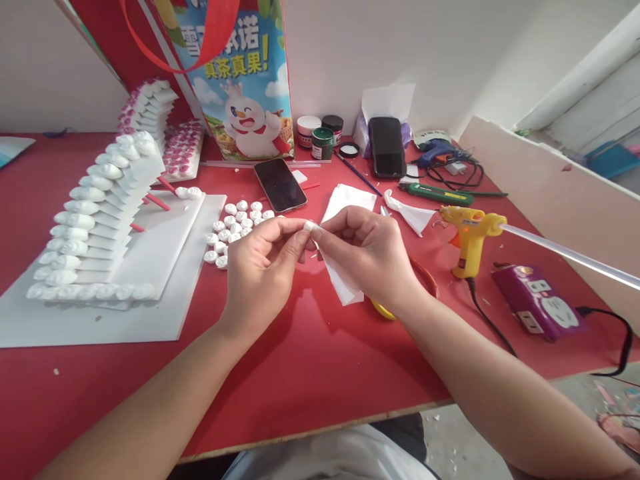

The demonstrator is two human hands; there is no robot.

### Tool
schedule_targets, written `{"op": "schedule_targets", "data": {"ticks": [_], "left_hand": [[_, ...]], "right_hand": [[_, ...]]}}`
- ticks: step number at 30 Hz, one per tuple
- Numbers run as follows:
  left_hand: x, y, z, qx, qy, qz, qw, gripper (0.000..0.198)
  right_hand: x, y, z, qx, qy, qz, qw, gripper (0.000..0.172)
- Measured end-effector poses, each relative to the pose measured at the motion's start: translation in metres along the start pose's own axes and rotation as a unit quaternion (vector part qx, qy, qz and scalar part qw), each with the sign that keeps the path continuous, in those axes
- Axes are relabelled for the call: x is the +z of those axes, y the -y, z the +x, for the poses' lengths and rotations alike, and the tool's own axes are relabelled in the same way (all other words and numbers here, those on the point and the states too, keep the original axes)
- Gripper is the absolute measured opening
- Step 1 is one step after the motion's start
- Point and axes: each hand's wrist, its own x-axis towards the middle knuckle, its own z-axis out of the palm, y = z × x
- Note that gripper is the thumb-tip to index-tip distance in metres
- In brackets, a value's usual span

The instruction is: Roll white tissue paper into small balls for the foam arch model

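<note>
Forearms (165, 383); white piece (311, 227) between hands (263, 263) (373, 250)

My left grip (263, 267): thumb-led pinch | My right grip (369, 252): matching pinch, just beside the left | My left forearm (160, 390), right forearm (480, 353): bare, converging forward

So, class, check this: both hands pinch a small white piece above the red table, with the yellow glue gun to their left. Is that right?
Not quite: the left hand and right hand do pinch a white piece above the red table, but the head view shows the glue gun to their right, not left.
</note>
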Motion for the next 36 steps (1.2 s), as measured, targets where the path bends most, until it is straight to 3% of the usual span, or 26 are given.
{"op": "schedule_targets", "data": {"ticks": [2, 4, 8, 10, 12, 15, 17, 21, 25, 27, 29, 32, 36], "left_hand": [[0.001, 0.001, -0.001, 0.03, -0.015, 0.028, 0.999, 0.008], [0.001, 0.003, -0.001, 0.101, -0.032, 0.081, 0.991, 0.008], [0.0, 0.009, 0.0, 0.282, -0.065, 0.216, 0.932, 0.014], [-0.001, 0.01, 0.001, 0.326, -0.062, 0.242, 0.912, 0.018], [-0.002, 0.008, 0.003, 0.307, -0.036, 0.217, 0.926, 0.019], [-0.007, 0.004, 0.006, 0.166, 0.026, 0.1, 0.981, 0.016], [-0.009, 0.002, 0.008, 0.109, 0.056, 0.044, 0.991, 0.015], [-0.012, 0.003, 0.011, 0.148, 0.055, 0.061, 0.986, 0.019], [-0.011, 0.003, 0.011, 0.181, 0.019, 0.111, 0.977, 0.019], [-0.011, 0.004, 0.01, 0.174, 0.002, 0.121, 0.977, 0.017], [-0.011, 0.005, 0.01, 0.156, 0.001, 0.117, 0.981, 0.016], [-0.01, 0.006, 0.009, 0.137, 0.01, 0.104, 0.985, 0.015], [-0.009, 0.006, 0.009, 0.125, 0.01, 0.098, 0.987, 0.015]], "right_hand": [[0.001, 0.001, -0.002, -0.001, -0.01, -0.002, 1.0, 0.02], [0.002, 0.002, -0.003, -0.013, -0.008, 0.002, 1.0, 0.019], [0.001, 0.001, -0.005, -0.05, -0.004, -0.02, 0.999, 0.018], [-0.001, 0.0, -0.005, -0.06, -0.003, -0.032, 0.998, 0.018], [-0.003, -0.001, -0.004, -0.066, 0.005, -0.039, 0.997, 0.016], [-0.006, -0.002, -0.004, -0.073, 0.035, -0.058, 0.995, 0.014], [-0.008, -0.003, -0.003, -0.083, 0.056, -0.069, 0.993, 0.014], [-0.007, -0.001, -0.003, -0.07, 0.045, -0.049, 0.995, 0.015], [-0.007, 0.004, 0.001, 0.033, 0.069, 0.101, 0.992, 0.026], [-0.009, 0.006, 0.005, 0.121, 0.124, 0.213, 0.962, 0.026], [-0.012, 0.006, 0.009, 0.2, 0.195, 0.302, 0.911, 0.032], [-0.015, 0.002, 0.014, 0.253, 0.255, 0.347, 0.866, 0.04], [-0.015, -0.001, 0.013, 0.217, 0.21, 0.334, 0.893, 0.03]]}}
